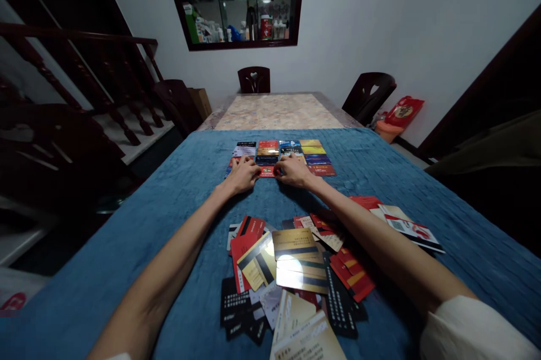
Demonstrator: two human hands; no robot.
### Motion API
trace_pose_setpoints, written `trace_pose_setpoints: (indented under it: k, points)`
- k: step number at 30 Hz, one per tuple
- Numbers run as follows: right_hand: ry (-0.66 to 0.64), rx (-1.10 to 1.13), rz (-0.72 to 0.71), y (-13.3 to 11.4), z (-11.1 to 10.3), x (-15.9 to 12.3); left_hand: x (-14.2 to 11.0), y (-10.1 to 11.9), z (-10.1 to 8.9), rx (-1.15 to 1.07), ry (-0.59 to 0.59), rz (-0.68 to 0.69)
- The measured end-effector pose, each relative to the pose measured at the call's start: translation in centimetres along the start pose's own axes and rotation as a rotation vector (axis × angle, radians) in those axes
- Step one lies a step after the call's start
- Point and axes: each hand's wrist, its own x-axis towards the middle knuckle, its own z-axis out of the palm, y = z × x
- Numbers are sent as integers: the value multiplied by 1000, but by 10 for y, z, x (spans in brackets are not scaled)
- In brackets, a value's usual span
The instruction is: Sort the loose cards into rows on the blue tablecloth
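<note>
A red card (267, 172) lies at the near row of a grid of cards on the blue cloth. At its left end my left hand (242, 174) is closed, with the fingertips on the card's edge. My right hand (293, 171) is likewise closed at the right end, fingers bent down on it. Other cards in the grid include an orange-red card (268, 145), a gold card (310, 143) and a dark red card (322, 170). My hands partly cover the cards on either side of the red one.
Between my forearms spreads a loose pile of cards, with a gold card (295, 243) on top. More cards, including a white-and-red card (412, 229), lie beyond my right forearm. The blue cloth (181, 191) covers the near table. Chairs, including a dark chair (368, 95), stand around it.
</note>
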Motion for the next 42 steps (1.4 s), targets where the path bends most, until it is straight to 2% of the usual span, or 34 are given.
trace_pose_setpoints:
  k: [10, 18, 24, 29, 33, 37, 42]
  points:
    - [44, 20, -2, -2, -5, -7, -3, 3, -1, 10, 21, 19]
    - [151, 98, -111, 0, -13, -43, -3, 7, -5, -38, 87, 62]
    - [215, 232, -247, 10, -14, -74, -8, 32, -18, -143, 129, 146]
    - [185, 309, -406, 19, -19, -99, -29, 67, -32, -227, 94, 247]
    - [130, 320, -448, 17, -23, -115, -55, 88, -38, -288, 31, 309]
    - [87, 338, -471, 10, -26, -123, -80, 99, -41, -399, -25, 356]
    - [49, 341, -478, 4, -25, -125, -101, 107, -42, -499, -35, 372]
